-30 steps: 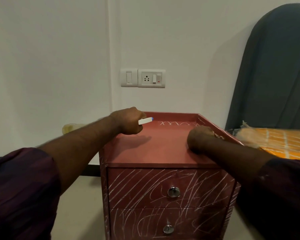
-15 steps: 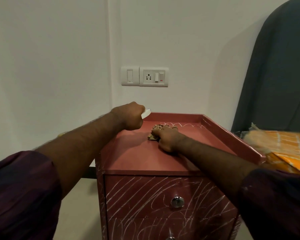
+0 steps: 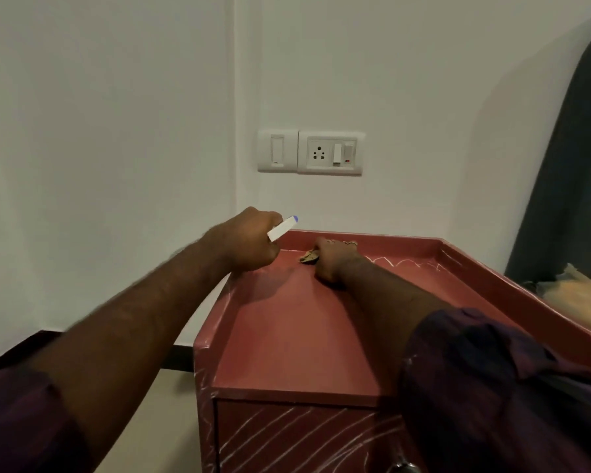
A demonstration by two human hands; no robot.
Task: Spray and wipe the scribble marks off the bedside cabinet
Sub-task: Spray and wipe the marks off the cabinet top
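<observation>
At the back of the top of the reddish-brown wooden bedside cabinet [image 3: 287,336], close to its raised rear rim, your right hand [image 3: 333,259] is curled over a small crumpled tan cloth [image 3: 308,257] and holds it down on the surface. Just to the right of that hand, a row of white looping scribble marks [image 3: 403,262] runs along the foot of the rear rim. More white strokes cross the drawer front [image 3: 287,435] below, where a metal knob [image 3: 405,467] shows at the bottom edge.

Your left hand [image 3: 249,240] is closed in a fist above the cabinet's back left corner, gripping a white plastic nozzle with a blue tip [image 3: 282,228] that sticks out towards the wall. Whatever the nozzle belongs to is hidden inside your fist. The two hands are near each other but apart.

On the white wall behind is a white switch and socket plate [image 3: 311,152]. A dark grey padded headboard [image 3: 567,199] stands at the right, with blurred orange bedding [image 3: 580,295] beside the cabinet.
</observation>
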